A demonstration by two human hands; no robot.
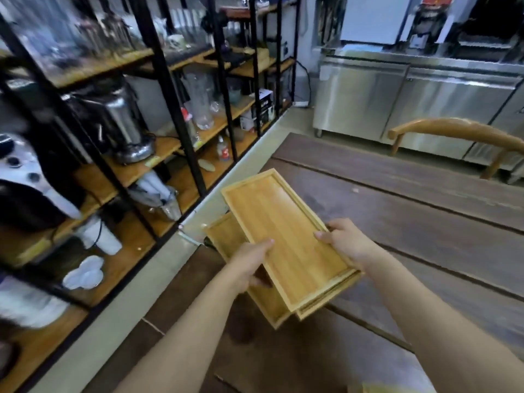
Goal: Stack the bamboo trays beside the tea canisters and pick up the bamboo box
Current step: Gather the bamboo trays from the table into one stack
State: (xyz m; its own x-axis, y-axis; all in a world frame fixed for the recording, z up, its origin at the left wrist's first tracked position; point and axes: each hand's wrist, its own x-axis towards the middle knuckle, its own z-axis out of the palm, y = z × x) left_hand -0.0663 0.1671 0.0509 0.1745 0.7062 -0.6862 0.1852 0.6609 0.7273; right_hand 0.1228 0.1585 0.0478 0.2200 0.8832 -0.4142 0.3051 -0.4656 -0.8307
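- Two bare hands hold a loose stack of bamboo trays in the air, above the near left corner of the dark wooden bench [411, 228] and the floor strip beside it.
- Head view: the top bamboo tray [286, 239] faces up, long and shallow with a raised rim, tilted slightly and running from upper left to lower right.
- A lower bamboo tray [224, 236] sticks out to the left beneath it, skewed off the top one; the edge of at least one more shows at the stack's near right corner.
- The left hand [249, 265] grips the stack's left long edge, thumb lying on the top tray's floor, fingers curled under out of sight.
- The right hand [344, 241] clamps the right long edge, thumb over the rim, fingers hidden below.
- A black metal shelf rack [170, 89] with wooden boards stands to the left, carrying blurred kitchenware and a steel urn [122, 123].
- A stainless steel cabinet [411, 103] lines the far wall, with a curved wooden chair back [459, 131] before it.
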